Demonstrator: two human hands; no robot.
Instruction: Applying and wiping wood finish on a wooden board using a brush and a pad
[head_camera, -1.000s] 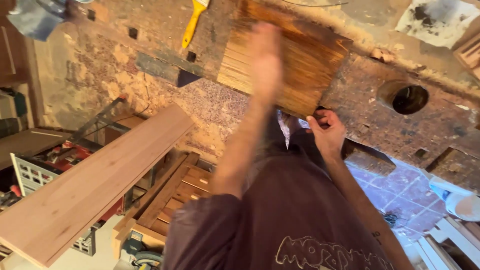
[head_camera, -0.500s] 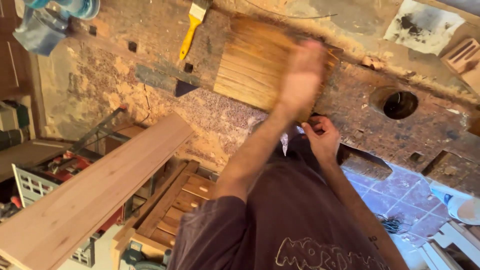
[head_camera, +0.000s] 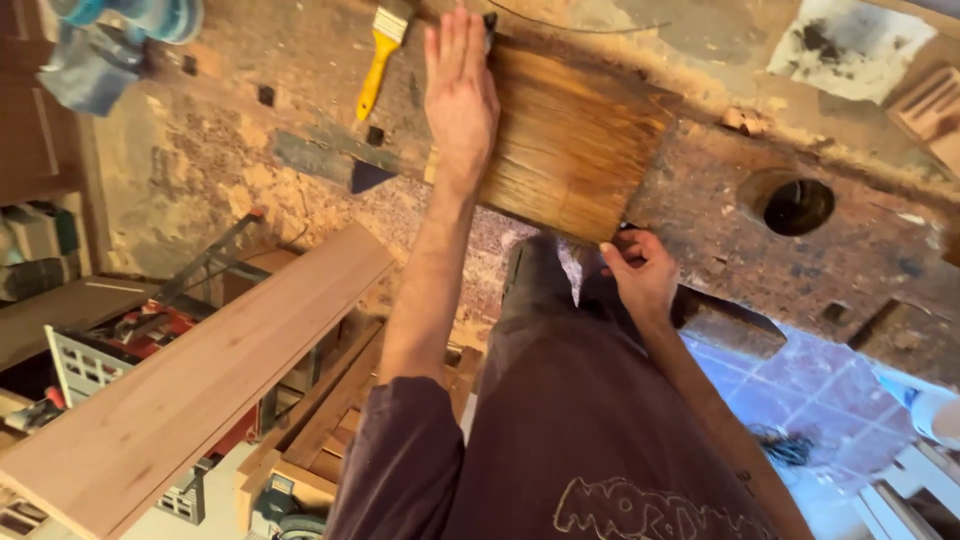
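Workbench (head_camera: 800, 290): worn, stained top filling the upper frame; round hole (head_camera: 795, 205) at 3 o'clock. Long pale plank (head_camera: 200, 390) leaning across at 8 o'clock, over crates.

Stained wood panel (head_camera: 570, 150) lies flat on the bench near 12 o'clock, one corner overhanging the near edge.

Left hand (head_camera: 458, 95): fingers together, palm flat on the panel's left end, seemingly pressing it down so it cannot slide. Right hand (head_camera: 640, 275): curled closed at the overhanging corner, apparently pinching something small and dark against it; cannot tell what.

Yellow-handled paintbrush (head_camera: 378, 60) lies at 11 o'clock, just left of the panel.
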